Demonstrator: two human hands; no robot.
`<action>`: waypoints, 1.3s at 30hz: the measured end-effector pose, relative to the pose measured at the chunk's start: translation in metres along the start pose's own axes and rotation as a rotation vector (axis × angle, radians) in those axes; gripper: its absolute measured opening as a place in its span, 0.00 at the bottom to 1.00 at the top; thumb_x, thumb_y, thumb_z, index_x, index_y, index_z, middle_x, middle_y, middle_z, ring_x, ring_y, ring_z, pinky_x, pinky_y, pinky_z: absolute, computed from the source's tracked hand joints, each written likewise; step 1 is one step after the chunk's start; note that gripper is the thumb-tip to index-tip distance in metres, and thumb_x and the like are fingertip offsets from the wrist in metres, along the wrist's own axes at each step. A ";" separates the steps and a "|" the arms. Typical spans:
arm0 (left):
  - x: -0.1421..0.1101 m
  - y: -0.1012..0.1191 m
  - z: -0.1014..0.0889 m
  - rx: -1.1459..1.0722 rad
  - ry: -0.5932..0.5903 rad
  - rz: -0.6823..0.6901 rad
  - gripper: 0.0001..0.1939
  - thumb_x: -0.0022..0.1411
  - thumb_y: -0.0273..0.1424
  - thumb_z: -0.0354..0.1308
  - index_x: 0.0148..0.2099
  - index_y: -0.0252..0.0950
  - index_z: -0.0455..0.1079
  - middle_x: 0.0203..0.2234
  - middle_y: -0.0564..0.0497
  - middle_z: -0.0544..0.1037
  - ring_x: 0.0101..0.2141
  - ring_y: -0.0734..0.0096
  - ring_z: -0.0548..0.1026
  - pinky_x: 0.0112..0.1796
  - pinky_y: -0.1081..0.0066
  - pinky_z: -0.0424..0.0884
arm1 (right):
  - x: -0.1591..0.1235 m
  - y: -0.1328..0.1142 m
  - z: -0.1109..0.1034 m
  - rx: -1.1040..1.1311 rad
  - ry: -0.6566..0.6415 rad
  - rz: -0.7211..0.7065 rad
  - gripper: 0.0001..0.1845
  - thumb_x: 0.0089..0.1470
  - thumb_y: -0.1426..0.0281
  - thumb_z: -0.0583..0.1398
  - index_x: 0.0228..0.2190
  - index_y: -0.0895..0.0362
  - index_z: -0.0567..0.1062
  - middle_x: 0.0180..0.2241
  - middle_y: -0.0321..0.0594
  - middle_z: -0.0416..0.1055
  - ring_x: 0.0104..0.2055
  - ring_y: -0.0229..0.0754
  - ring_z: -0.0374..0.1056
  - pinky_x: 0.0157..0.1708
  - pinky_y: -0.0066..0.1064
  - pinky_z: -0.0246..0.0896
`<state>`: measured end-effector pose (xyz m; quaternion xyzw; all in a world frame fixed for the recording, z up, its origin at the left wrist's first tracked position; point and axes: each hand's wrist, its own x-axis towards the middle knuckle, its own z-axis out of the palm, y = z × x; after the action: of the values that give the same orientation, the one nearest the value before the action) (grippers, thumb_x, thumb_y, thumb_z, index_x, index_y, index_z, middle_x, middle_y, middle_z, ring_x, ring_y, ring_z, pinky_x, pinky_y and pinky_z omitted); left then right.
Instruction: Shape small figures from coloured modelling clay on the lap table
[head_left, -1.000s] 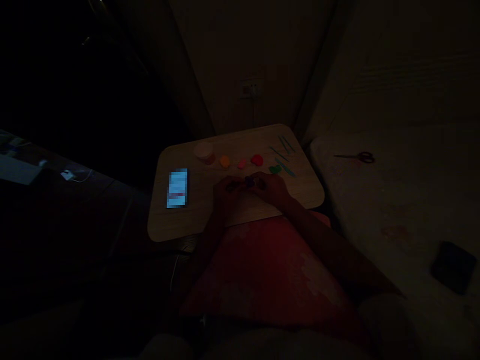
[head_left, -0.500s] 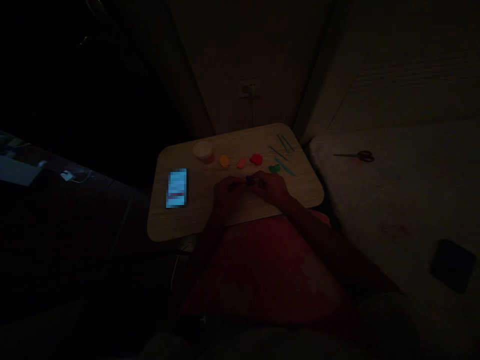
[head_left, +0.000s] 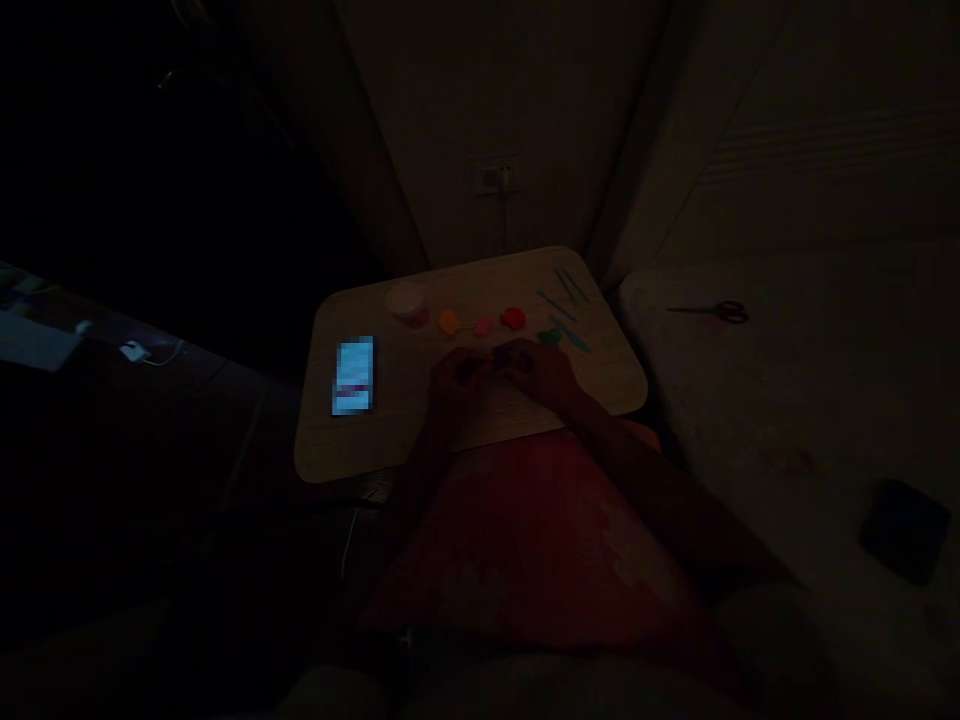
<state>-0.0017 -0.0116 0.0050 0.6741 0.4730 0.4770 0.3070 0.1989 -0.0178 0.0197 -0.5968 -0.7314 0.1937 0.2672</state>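
In a dimly lit room, a person works with both bare hands above the near side of a wood-grain bench [head_left: 390, 440], a small dark blue lump [head_left: 499, 357] between the fingertips at the center. The fingers of the right hand [head_left: 541, 372] close narrowly on the lump. The left hand [head_left: 453, 380] curls in from 9 o'clock, its fingertips beside the lump; whether they grip it or only touch it, the darkness does not tell.

Read from the lump as the center of the dial, a pink lump [head_left: 483, 326] sits at 11 o'clock, a red lump [head_left: 513, 318] between 12 and 1, and an orange lump [head_left: 448, 321] at 10, with a pale tub [head_left: 407, 303] farther out along that line. A green lump [head_left: 550, 336] lies at 2 o'clock, near the right hand, just beside a flat blue-green tool [head_left: 574, 336]. Thin sticks [head_left: 571, 287] lie between 1 and 2, toward the bench's far corner. A lit phone [head_left: 353, 376], its screen pixelated, rests at about 9 o'clock.

Off the bench, scissors [head_left: 709, 312] lie near 3 o'clock on a pale surface [head_left: 750, 400]; a dark, squarish object [head_left: 905, 530] shares it at 4. Red patterned cloth [head_left: 525, 540] spreads at 6 o'clock, between the forearms. A wall socket [head_left: 491, 178] holds a plug at 12.
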 end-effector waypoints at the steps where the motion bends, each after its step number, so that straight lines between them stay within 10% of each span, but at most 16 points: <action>1: 0.001 -0.001 0.000 -0.007 0.033 -0.009 0.04 0.61 0.28 0.63 0.40 0.37 0.77 0.36 0.50 0.82 0.39 0.67 0.79 0.44 0.67 0.75 | 0.001 0.000 0.000 0.000 0.019 0.028 0.23 0.59 0.59 0.66 0.54 0.52 0.80 0.35 0.42 0.82 0.37 0.49 0.75 0.33 0.33 0.59; 14: 0.002 -0.001 0.001 0.002 0.005 0.000 0.05 0.63 0.26 0.60 0.42 0.37 0.75 0.38 0.49 0.79 0.40 0.67 0.78 0.42 0.69 0.74 | 0.000 0.005 0.003 0.117 0.084 0.024 0.36 0.55 0.60 0.67 0.63 0.52 0.68 0.31 0.38 0.76 0.31 0.45 0.68 0.31 0.33 0.58; 26: 0.002 -0.008 0.002 -0.003 0.066 0.005 0.05 0.63 0.27 0.61 0.42 0.38 0.73 0.39 0.49 0.79 0.41 0.67 0.77 0.43 0.68 0.74 | 0.000 0.019 0.011 0.424 0.358 -0.123 0.06 0.63 0.66 0.54 0.41 0.54 0.66 0.37 0.43 0.70 0.39 0.46 0.67 0.42 0.39 0.63; 39: -0.003 0.017 -0.004 -0.015 -0.238 0.224 0.10 0.64 0.37 0.66 0.46 0.40 0.80 0.39 0.46 0.81 0.41 0.62 0.78 0.46 0.62 0.75 | -0.009 0.006 0.000 0.197 -0.152 -0.278 0.27 0.70 0.54 0.50 0.35 0.56 0.82 0.32 0.44 0.80 0.33 0.45 0.73 0.35 0.31 0.58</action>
<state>0.0005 -0.0205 0.0200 0.7722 0.3515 0.4285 0.3107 0.2048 -0.0249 0.0148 -0.4446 -0.8024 0.2700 0.2925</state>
